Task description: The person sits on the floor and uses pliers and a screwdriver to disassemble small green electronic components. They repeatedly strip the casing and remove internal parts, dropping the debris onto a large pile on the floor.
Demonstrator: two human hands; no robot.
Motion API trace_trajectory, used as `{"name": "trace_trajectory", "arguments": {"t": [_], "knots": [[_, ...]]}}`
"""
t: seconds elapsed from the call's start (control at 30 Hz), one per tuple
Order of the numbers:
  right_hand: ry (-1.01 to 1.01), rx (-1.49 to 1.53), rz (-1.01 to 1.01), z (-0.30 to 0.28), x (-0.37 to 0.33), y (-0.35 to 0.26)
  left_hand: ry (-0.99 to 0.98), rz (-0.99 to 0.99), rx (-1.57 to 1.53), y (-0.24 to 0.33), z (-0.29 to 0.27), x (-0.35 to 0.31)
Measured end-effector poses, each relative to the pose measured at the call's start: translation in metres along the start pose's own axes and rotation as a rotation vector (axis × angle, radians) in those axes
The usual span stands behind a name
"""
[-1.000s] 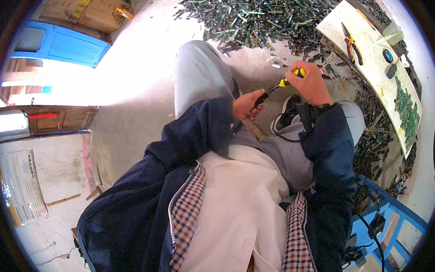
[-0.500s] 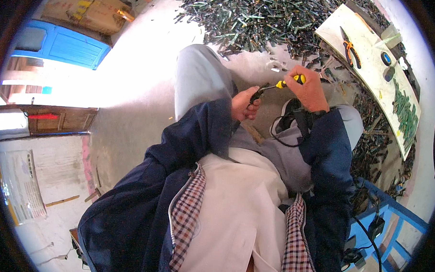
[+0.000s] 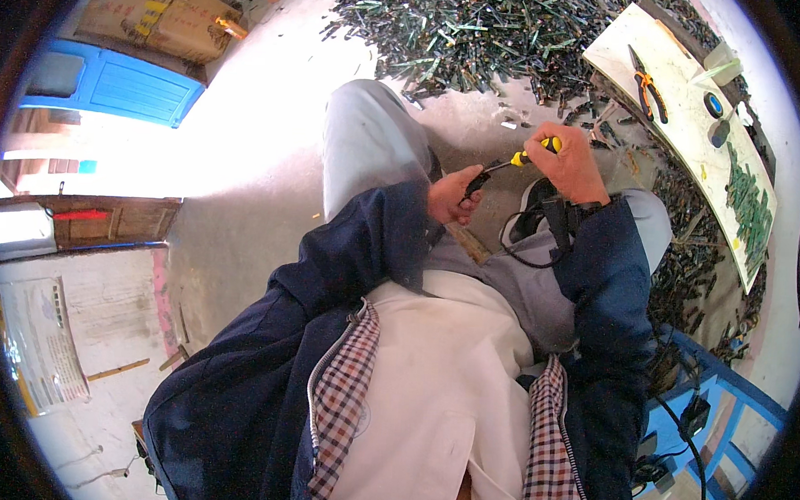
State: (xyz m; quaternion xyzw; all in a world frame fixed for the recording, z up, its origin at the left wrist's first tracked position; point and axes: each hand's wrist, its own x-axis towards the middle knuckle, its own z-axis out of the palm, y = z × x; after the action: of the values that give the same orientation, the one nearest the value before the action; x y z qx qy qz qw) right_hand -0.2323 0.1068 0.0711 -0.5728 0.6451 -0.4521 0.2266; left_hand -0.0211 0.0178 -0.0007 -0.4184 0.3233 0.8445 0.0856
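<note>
My right hand (image 3: 569, 159) is closed round the yellow-and-black handle of a screwdriver (image 3: 519, 157). Its metal shaft points left and down, and the tip meets a small black part (image 3: 475, 186). That part is pinched in my left hand (image 3: 453, 195), the thumb along its top and the fingers curled beneath. Exactly what the part is, the picture is too small to tell. Both hands are above the floor between my bent knees. A dark cable loops beside my right wrist, in front of a dark shoe (image 3: 536, 197).
A big heap of dark narrow parts (image 3: 478, 41) spreads over the floor ahead. At the right, a pale board (image 3: 687, 110) bears orange-handled pliers (image 3: 648, 87), a blue-and-black roll (image 3: 712, 105) and a pile of green strips (image 3: 748, 209). Blue framework (image 3: 721, 385) with cables stands lower right.
The black part has shifted and turned slightly in my left hand, lying lower among the fingers. The screwdriver stays in my right hand, with its tip still against the part.
</note>
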Motion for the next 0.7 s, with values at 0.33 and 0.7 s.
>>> {"name": "trace_trajectory", "arguments": {"t": [0.33, 0.7], "knots": [[0.009, 0.026, 0.084, -0.005, 0.008, 0.008, -0.052, -0.021, 0.098, -0.009, -0.007, 0.012], [0.233, 0.061, 0.065, -0.001, -0.008, -0.018, -0.113, 0.105, -0.007, 0.020, 0.007, -0.011]]}}
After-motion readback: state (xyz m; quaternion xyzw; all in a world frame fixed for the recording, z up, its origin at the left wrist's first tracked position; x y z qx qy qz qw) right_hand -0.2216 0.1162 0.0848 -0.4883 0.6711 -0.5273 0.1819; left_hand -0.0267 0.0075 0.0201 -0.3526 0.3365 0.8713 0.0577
